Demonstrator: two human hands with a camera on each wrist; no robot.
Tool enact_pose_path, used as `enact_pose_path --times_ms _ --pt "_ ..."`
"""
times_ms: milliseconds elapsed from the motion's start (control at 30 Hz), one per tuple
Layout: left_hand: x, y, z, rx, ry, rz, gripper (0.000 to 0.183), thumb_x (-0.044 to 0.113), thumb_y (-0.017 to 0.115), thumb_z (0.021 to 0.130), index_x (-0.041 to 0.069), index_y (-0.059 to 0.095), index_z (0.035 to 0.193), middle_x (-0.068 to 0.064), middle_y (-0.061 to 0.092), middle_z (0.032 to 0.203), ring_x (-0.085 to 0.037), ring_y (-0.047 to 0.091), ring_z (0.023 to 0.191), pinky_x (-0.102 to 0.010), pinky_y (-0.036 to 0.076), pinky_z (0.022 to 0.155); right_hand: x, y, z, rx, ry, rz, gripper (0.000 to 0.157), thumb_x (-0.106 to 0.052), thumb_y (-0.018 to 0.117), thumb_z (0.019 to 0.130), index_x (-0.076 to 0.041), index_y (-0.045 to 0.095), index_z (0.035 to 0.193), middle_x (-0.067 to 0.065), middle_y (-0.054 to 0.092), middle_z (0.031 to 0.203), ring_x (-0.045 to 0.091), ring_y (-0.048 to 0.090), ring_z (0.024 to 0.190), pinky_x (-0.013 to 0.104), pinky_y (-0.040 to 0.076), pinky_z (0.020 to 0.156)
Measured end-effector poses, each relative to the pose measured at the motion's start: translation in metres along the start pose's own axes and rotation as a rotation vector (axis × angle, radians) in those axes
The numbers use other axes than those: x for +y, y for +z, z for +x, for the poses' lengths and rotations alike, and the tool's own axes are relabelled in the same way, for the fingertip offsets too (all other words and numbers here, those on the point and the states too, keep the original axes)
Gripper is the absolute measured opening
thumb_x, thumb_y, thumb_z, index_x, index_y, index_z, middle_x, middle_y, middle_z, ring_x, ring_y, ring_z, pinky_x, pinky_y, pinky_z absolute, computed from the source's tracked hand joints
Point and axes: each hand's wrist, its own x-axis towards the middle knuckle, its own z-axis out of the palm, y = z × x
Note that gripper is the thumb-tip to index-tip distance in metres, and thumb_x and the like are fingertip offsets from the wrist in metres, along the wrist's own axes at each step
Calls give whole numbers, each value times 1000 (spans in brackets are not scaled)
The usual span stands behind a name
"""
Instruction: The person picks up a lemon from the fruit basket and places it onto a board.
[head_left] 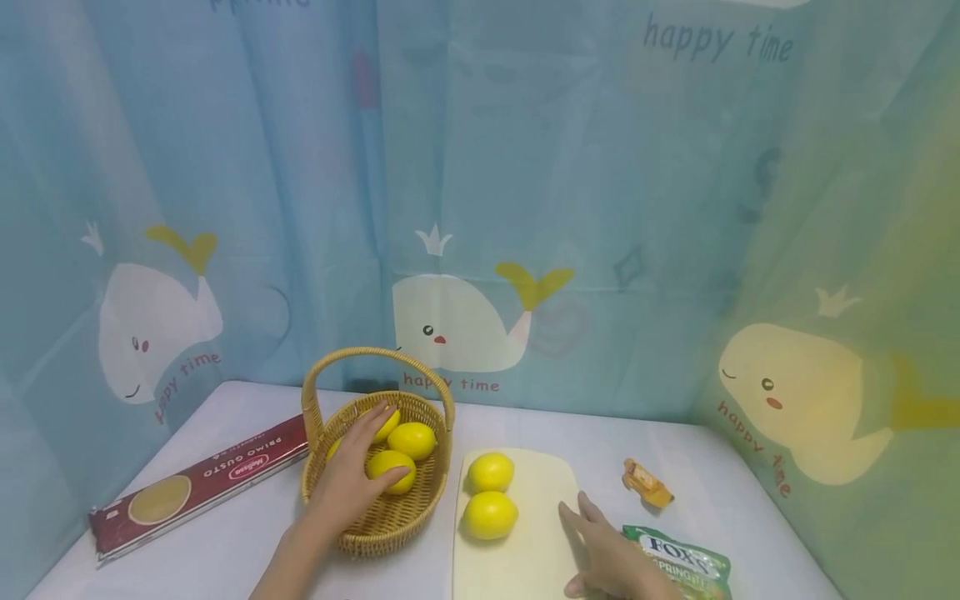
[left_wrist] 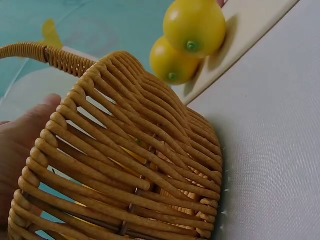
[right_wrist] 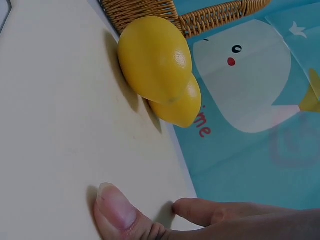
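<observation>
lemons in basket (head_left: pixel 412 440): four visible; one lies partly under the fingers of my left hand (head_left: pixel 351 477), one beside my thumb, one just right of the fingertips, and one shows in part at the hand's left edge.
left fingers: long and nearly straight, thumb spread well apart from them; i cannot tell whether the fingertips press on a lemon.
basket (head_left: pixel 375 546): wicker, upright, arched handle standing; my left hand reaches in over the near left rim.
lemons on board (head_left: pixel 490 515): two, one behind the other, on the left part of the cutting board (head_left: pixel 536 517), well apart from my right fingers.
right fingers: loosely extended, thumb apart, nothing held; my right hand (head_left: pixel 611 550) is at the board's right edge.
right side: green fox's pouch (head_left: pixel 686 562) partly behind my right hand; small orange packet (head_left: pixel 648 483) farther back.
left side: dark red primo gusto pack (head_left: pixel 202 492), slanting toward the basket.
support: white table (head_left: pixel 187 575).
backdrop: blue whale-print curtain (head_left: pixel 600 208).
</observation>
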Motion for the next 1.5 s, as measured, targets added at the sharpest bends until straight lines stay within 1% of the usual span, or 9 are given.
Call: enact_pose_path --times_ms 100,300,400,500,700,900,1133,1200,1500 --pt "-2 0 0 -20 -18 -15 80 38 73 81 39 28 147 4 24 157 -30 28 142 -61 32 108 -1 -1 0 -3 -3 5 108 -36 85 45 -12 43 142 28 21 152 50 30 134 65 33 103" --pt "-3 0 0 -63 -52 -28 78 39 72 82 36 30 147 0 25 157 -33 29 141 -62 31 109 0 -1 1 -12 -3 15 107 -35 85 46 -12 43 142 29 21 152 51 30 134 65 33 103" --pt "-3 0 0 -86 -74 -31 78 40 73 81 35 31 147 1 25 157 -33 30 141 -61 31 110 1 -1 1 -9 -12 40 107 -33 86 47 -11 43 142 29 21 152 51 30 133 66 31 104" --pt "-3 1 1 -102 -94 -35 79 39 73 81 35 29 147 2 26 156 -31 30 141 -59 31 111 2 -1 0 -7 -11 34 107 -34 86 46 -12 43 142 29 21 152 51 30 133 65 32 103" --pt "-4 2 2 -109 -118 -30 81 40 72 82 33 27 149 3 25 156 -30 30 141 -58 30 112 3 -2 0 -3 -32 45 107 -33 86 47 -11 43 142 29 20 152 51 29 134 66 31 104" --pt "-4 2 2 -132 -141 -3 82 44 72 81 38 25 148 3 24 157 -29 30 141 -57 31 112 6 -1 0 8 -59 55 107 -33 86 47 -10 43 142 29 20 152 51 30 133 65 32 104" --pt "-2 2 1 -149 -150 -1 81 42 73 80 31 30 148 0 27 156 -28 31 141 -56 30 113 5 -1 -1 2 -42 58 107 -34 86 46 -10 44 142 29 21 152 51 31 133 65 34 103" --pt "-1 2 1 -153 -155 3 81 42 73 80 30 30 148 0 28 155 -28 31 141 -55 30 113 6 -1 0 1 -39 57 107 -33 86 46 -10 44 142 29 21 152 51 31 133 65 33 103" --pt "-2 1 0 -170 -175 11 80 44 73 80 35 29 147 1 29 155 -27 32 141 -56 32 112 5 0 1 -5 -50 79 107 -33 86 46 -10 43 142 29 20 152 51 29 134 66 31 104"
